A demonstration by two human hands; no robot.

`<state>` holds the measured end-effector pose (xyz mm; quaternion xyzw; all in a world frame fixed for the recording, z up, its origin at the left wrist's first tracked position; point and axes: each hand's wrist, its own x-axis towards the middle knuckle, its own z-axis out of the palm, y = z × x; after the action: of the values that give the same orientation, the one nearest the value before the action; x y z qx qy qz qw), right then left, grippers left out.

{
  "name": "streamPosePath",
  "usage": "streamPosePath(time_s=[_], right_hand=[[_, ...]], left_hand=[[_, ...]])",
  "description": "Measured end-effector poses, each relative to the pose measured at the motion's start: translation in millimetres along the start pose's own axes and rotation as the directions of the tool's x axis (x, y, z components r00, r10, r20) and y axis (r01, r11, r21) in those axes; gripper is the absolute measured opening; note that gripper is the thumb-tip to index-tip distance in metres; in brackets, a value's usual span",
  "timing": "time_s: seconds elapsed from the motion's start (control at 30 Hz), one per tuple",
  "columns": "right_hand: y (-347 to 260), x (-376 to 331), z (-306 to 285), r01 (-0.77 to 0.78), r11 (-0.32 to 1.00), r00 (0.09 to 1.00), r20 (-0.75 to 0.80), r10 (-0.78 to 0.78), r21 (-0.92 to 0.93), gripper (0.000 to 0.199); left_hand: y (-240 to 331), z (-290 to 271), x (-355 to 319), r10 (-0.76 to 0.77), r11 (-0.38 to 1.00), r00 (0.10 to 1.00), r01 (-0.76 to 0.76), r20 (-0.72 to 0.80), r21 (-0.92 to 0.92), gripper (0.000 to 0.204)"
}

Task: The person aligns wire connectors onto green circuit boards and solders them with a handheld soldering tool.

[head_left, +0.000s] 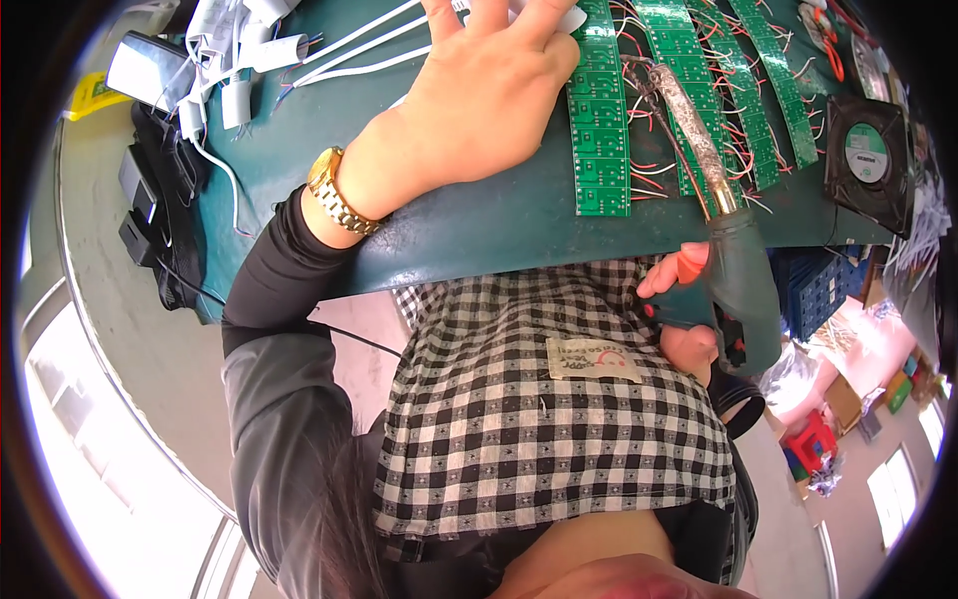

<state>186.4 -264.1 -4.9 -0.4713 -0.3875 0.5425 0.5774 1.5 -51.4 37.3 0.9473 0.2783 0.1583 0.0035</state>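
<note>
My left hand (499, 100), a gold watch (339, 195) on its wrist, reaches to the far side of the bench. Its fingers are spread over a white plastic piece (573, 20), and the fingertips lie beyond the upper edge. White cables (374, 62) with bare-ended wires run out to its left. Closed around the dark handle of a soldering iron (740, 280), my right hand (689, 309) is at the bench's near edge. The iron's worn metal shaft points away over strips of green circuit boards (601, 130), which have red and white wires between them.
A dark green mat (469, 225) covers the bench. White plastic housings (237, 103), a phone-like device (150, 72) and a yellow item (92, 97) are at the left. A black fan (866, 165) stands at the right edge, beside blue trays (828, 295).
</note>
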Motion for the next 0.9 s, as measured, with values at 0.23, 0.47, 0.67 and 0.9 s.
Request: streamPosePath(time_s=[0.23, 0.47, 0.67, 0.9], right_hand=[[-19.5, 2.8, -2.0, -0.247, 0.961, 0.958, 0.122, 0.261, -0.122, 0.083], [-6.9, -2.6, -1.4, -0.129, 0.989, 0.990, 0.052, 0.133, -0.075, 0.081], [-1.9, -3.6, -3.0, -0.098, 0.995, 0.994, 0.056, 0.099, -0.015, 0.079], [-0.8, 3.0, 9.7, -0.123, 0.992, 0.990, 0.070, 0.124, -0.012, 0.074]], left_hand=[[-7.8, 0.6, -0.8, 0.065, 0.997, 0.998, -0.066, -0.014, -0.039, 0.018], [-17.7, 51.4, -8.3, 0.132, 0.990, 0.824, -0.142, -0.551, 0.025, 0.012], [-3.3, 4.3, -9.4, -0.213, 0.958, 0.973, 0.192, -0.084, -0.211, 0.014], [-1.5, 5.9, -8.7, -0.191, 0.957, 0.976, 0.161, -0.107, -0.242, 0.014]])
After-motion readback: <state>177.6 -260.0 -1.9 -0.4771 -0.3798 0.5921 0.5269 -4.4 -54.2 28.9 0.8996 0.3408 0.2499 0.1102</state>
